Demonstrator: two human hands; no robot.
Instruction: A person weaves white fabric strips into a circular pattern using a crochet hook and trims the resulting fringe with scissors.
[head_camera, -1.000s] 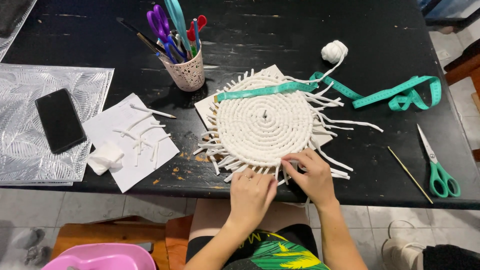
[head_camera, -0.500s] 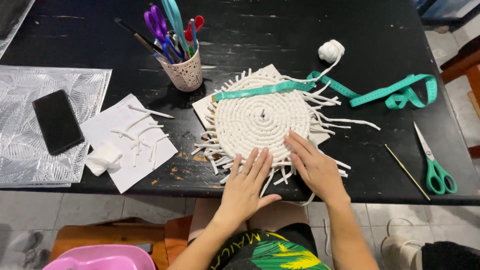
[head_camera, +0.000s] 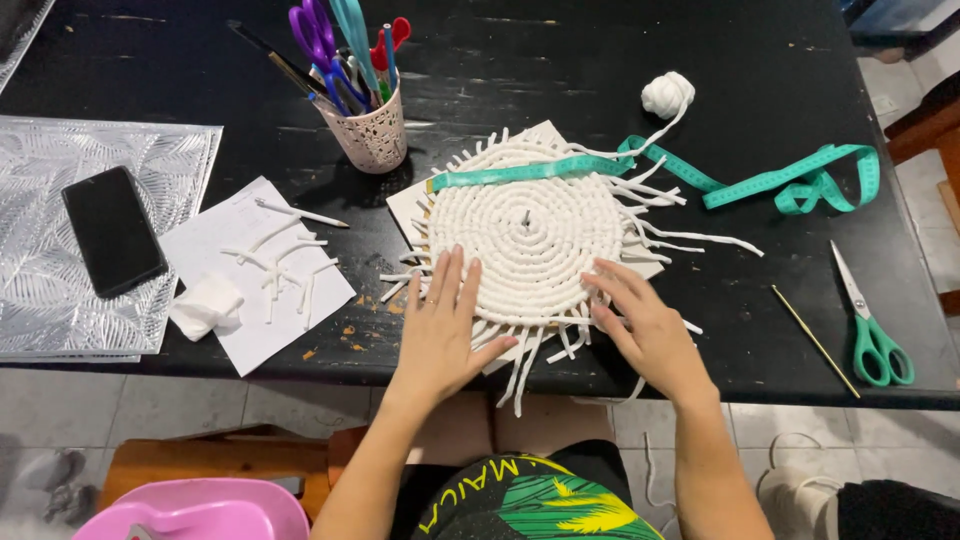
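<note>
Round coiled white cord mat (head_camera: 525, 235) lying flat on the black counter (head_camera: 620, 60), near its front edge, on a pale card. Left hand (head_camera: 440, 330) flat on the mat's lower left rim, grip wide, fingers spread and pointing away from the body, holding nothing. Right hand (head_camera: 645, 330) at the mat's lower right rim, grip wide too, fingertips on the fringe. Both equally near. Teal tape measure (head_camera: 700, 180) crossing the mat's far edge. Green scissors (head_camera: 875, 335) well right of the mat.
</note>
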